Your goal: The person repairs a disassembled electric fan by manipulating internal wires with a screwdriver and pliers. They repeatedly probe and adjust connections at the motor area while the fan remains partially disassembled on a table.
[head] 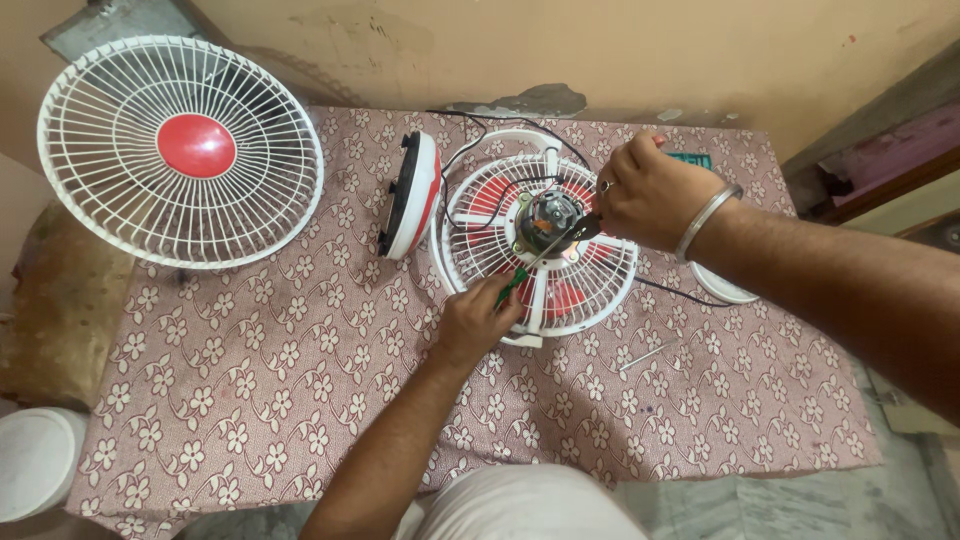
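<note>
Screwdriver with a green handle slants onto the grey motor at the middle of the white rear fan guard, which lies flat on the flower-patterned counter. Left hand pinches the handle; right hand, fingers curled, grips a dark part at the motor's edge. A red-and-white housing stands just left; the front grille leans farther left.
</note>
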